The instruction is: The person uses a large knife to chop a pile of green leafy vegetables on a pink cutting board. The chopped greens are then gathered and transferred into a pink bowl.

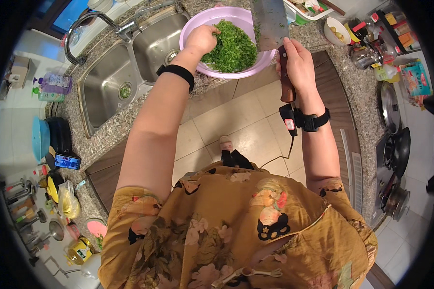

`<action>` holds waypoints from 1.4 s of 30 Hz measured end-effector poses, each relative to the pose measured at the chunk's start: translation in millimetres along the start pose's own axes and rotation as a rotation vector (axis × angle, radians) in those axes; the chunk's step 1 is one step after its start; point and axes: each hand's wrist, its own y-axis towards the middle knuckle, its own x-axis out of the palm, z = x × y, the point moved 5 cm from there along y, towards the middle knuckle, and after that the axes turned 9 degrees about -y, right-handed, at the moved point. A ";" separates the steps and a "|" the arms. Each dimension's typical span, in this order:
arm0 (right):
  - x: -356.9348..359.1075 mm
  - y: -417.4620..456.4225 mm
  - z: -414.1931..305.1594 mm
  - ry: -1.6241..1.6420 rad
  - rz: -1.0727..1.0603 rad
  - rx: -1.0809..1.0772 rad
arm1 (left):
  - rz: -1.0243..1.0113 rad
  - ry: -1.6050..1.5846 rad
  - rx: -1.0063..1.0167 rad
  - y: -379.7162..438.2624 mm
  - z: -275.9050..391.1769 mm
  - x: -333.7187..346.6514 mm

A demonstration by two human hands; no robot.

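Note:
A lilac plastic basin (pixel 233 11) sits at the counter edge, heaped with finely chopped leafy greens (pixel 231 47). My left hand (pixel 202 38) reaches over the basin's left rim, its curled fingertips at the edge of the heap. Whether greens are pinched in those fingers is hidden. In my right hand (pixel 299 65) is the brown wooden handle of a cleaver (pixel 270 25). Its broad steel blade points away from me and covers part of the basin's right side. Small green scraps cling to the metal.
Left of the basin lies a double-bowl steel sink (pixel 106 85) under a curved faucet (pixel 90 16). A white bowl (pixel 337 31) and several jars stand to the right, with a pot lid (pixel 388 107) and a wok (pixel 400 151) nearer. A cable (pixel 287 153) hangs from my right wristband.

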 end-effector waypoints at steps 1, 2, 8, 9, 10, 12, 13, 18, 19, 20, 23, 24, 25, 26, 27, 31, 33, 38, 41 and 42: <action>2.4 1.1 -0.2 0.018 -0.013 0.001 | 0.057 0.091 0.158 -3.0 -6.9 2.0; 4.6 1.2 -4.4 0.018 -0.018 -0.003 | 0.112 0.184 0.315 -5.2 -13.1 4.1; 5.7 -1.8 -6.0 0.053 -0.004 0.024 | -0.018 0.062 0.003 -23.1 22.1 10.2; 10.4 -1.5 -6.8 0.074 -0.025 0.022 | -0.017 -0.014 0.010 -23.6 10.2 19.4; 11.5 -0.8 -2.8 0.082 -0.021 0.058 | -0.051 0.054 -0.021 -30.6 18.8 19.0; 9.9 -4.4 -2.6 0.003 0.002 0.042 | -0.135 0.122 -0.082 -41.3 35.1 14.7; 9.5 -4.6 -2.6 -0.059 0.004 0.026 | -0.179 0.128 -0.119 -42.6 37.7 11.7; 11.0 -5.4 -5.7 -0.049 0.027 -0.026 | 0.044 -0.126 0.000 -61.6 50.2 3.9; 14.2 -9.3 -12.5 -0.022 0.048 -0.025 | 0.180 -0.228 0.108 -74.3 54.8 -7.5; 17.6 -8.0 -12.8 -0.008 0.047 -0.062 | 0.284 -0.346 0.179 -90.6 57.1 -23.2; 52.1 -15.3 -28.9 0.155 -0.017 -0.175 | 0.450 -0.411 0.212 -149.8 38.8 -76.5; 69.4 -20.6 -38.0 0.193 -0.055 -0.210 | 0.530 -0.429 0.199 -178.7 29.3 -102.5; 89.7 -25.3 -46.0 0.235 -0.092 -0.244 | 0.610 -0.443 0.190 -208.0 15.5 -128.3; 110.9 -34.5 -58.0 0.267 -0.147 -0.288 | 0.641 -0.431 0.175 -237.0 -5.5 -150.0; 137.5 -48.0 -70.2 0.309 -0.212 -0.331 | 0.680 -0.455 0.083 -274.9 -25.5 -175.3; 247.6 -131.0 -126.4 0.342 -0.436 -0.449 | 1.020 -0.355 -0.209 -458.3 -94.0 -254.1; 314.9 -167.9 -132.6 0.222 -0.736 -0.394 | 1.132 -0.270 -0.376 -573.7 -126.0 -284.3; 474.3 -329.0 -174.7 0.056 -1.036 -0.558 | 1.468 0.072 -0.673 -885.3 -131.5 -346.2; 580.7 -439.3 -194.3 -0.023 -1.159 -0.811 | 1.692 0.139 -0.737 -1046.7 -154.8 -367.4; 611.1 -478.4 -202.7 -0.042 -1.204 -0.871 | 1.681 0.200 -0.873 -1081.7 -156.7 -378.8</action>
